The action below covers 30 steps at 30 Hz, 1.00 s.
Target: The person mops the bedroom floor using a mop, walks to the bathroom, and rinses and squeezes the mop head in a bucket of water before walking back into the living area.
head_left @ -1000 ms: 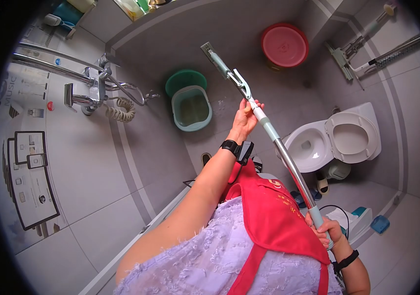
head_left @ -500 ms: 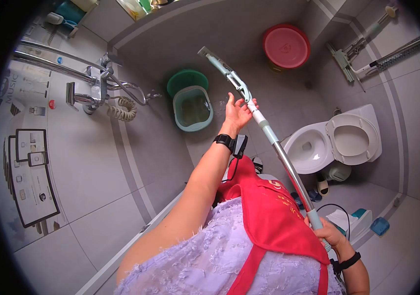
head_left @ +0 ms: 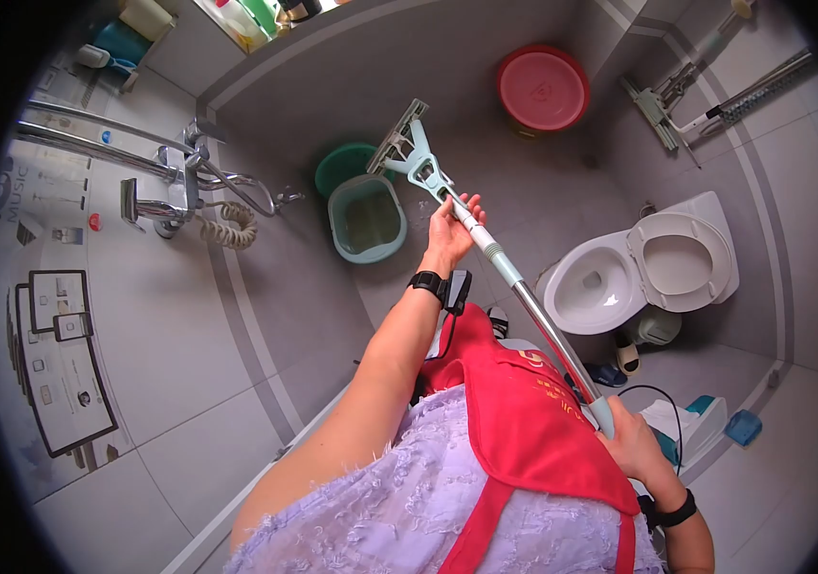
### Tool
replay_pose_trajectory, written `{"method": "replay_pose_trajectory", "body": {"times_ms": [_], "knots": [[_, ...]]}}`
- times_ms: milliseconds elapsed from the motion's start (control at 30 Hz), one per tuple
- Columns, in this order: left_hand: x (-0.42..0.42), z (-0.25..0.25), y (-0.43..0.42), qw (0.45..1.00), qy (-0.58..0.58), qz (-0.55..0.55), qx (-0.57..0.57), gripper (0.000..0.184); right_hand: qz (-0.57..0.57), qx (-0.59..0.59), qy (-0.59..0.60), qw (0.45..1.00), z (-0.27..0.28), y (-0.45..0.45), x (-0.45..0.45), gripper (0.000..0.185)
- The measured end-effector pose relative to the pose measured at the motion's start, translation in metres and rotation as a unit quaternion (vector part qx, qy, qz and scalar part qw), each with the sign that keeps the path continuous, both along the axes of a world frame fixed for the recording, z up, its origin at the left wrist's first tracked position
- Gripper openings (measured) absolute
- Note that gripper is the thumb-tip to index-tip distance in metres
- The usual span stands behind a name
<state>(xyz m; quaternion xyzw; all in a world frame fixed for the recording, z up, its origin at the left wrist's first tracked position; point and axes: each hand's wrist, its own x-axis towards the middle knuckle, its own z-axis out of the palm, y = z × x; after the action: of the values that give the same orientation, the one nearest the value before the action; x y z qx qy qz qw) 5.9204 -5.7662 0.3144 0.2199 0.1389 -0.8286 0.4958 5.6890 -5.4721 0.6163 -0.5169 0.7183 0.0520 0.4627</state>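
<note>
A long mop or squeegee pole (head_left: 545, 323) runs diagonally from its flat head (head_left: 397, 137) down to the grey handle at the lower right. My left hand (head_left: 451, 231) holds the pole just below the pale blue joint, its thumb on one side and fingertips showing on the other. Around the handle end, my right hand (head_left: 631, 442) is closed, near the red apron. The head is turned broadside and appears above the rims of a green basin (head_left: 331, 172) and a pale blue bucket (head_left: 368, 251) holding murky water.
A white toilet (head_left: 600, 287) with its lid raised stands to the right. At the back is a red basin (head_left: 543, 88). More poles and a squeegee (head_left: 653, 113) lean at the upper right. Shower fittings (head_left: 175, 187) are on the left wall; slippers (head_left: 626, 356) lie below the toilet.
The mop head has swung left and down towards the bucket and turned to show its wide side. My left hand, looser half a second ago, now has the pole between thumb and fingers.
</note>
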Motion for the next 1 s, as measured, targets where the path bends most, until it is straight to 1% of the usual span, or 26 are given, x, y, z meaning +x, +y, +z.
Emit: {"method": "replay_pose_trajectory", "body": {"times_ms": [100, 200, 367, 467, 500, 633, 667, 700, 733, 767, 833, 900, 933, 1000], "knots": [[0.003, -0.016, -0.002, 0.999, -0.042, 0.004, -0.004, 0.033, 0.004, -0.002, 0.005, 1.000, -0.003, 0.002, 0.001, 0.031], [0.005, -0.011, -0.002, 0.990, -0.141, -0.011, -0.003, 0.027, 0.006, -0.010, -0.005, 1.000, -0.008, 0.006, 0.002, 0.031], [0.011, -0.014, -0.002, 0.982, -0.187, -0.029, 0.024, 0.022, -0.008, -0.010, -0.024, 1.000, -0.014, 0.015, 0.002, 0.031], [0.012, -0.010, -0.002, 0.975, -0.212, -0.046, 0.040, 0.019, 0.000, -0.035, -0.061, 0.998, -0.014, 0.013, 0.001, 0.031], [0.011, -0.008, -0.001, 0.973, -0.218, -0.055, 0.044, 0.018, 0.007, -0.027, -0.050, 0.998, -0.011, 0.011, 0.001, 0.031], [0.003, -0.004, 0.000, 0.961, -0.246, -0.103, 0.080, 0.021, 0.007, 0.025, -0.018, 1.000, 0.022, -0.019, 0.004, 0.033], [0.003, -0.012, -0.001, 0.956, -0.247, -0.125, 0.093, 0.025, 0.000, 0.041, -0.015, 0.999, 0.030, -0.024, 0.004, 0.034], [0.002, -0.020, 0.001, 0.956, -0.234, -0.142, 0.103, 0.025, -0.007, 0.056, -0.013, 0.998, 0.033, -0.026, 0.004, 0.034], [0.002, -0.024, 0.004, 0.955, -0.221, -0.159, 0.113, 0.027, 0.018, 0.032, 0.001, 0.999, 0.034, -0.024, 0.002, 0.029], [0.001, -0.028, 0.006, 0.953, -0.210, -0.178, 0.123, 0.028, 0.012, 0.042, 0.011, 0.999, 0.037, -0.025, 0.004, 0.030], [-0.007, -0.033, 0.006, 0.935, -0.190, -0.183, 0.239, 0.035, -0.005, 0.063, 0.031, 0.997, 0.047, -0.027, 0.011, 0.034], [-0.011, -0.036, 0.010, 0.900, -0.237, -0.234, 0.280, 0.032, 0.034, -0.022, 0.033, 0.999, 0.044, -0.019, 0.011, 0.033], [-0.015, -0.034, 0.013, 0.893, -0.256, -0.244, 0.277, 0.033, 0.055, -0.064, 0.035, 0.996, 0.043, -0.015, 0.010, 0.032], [-0.018, -0.030, 0.016, 0.878, -0.265, -0.273, 0.292, 0.033, 0.012, -0.030, 0.030, 0.999, 0.048, -0.016, 0.012, 0.033]]}}
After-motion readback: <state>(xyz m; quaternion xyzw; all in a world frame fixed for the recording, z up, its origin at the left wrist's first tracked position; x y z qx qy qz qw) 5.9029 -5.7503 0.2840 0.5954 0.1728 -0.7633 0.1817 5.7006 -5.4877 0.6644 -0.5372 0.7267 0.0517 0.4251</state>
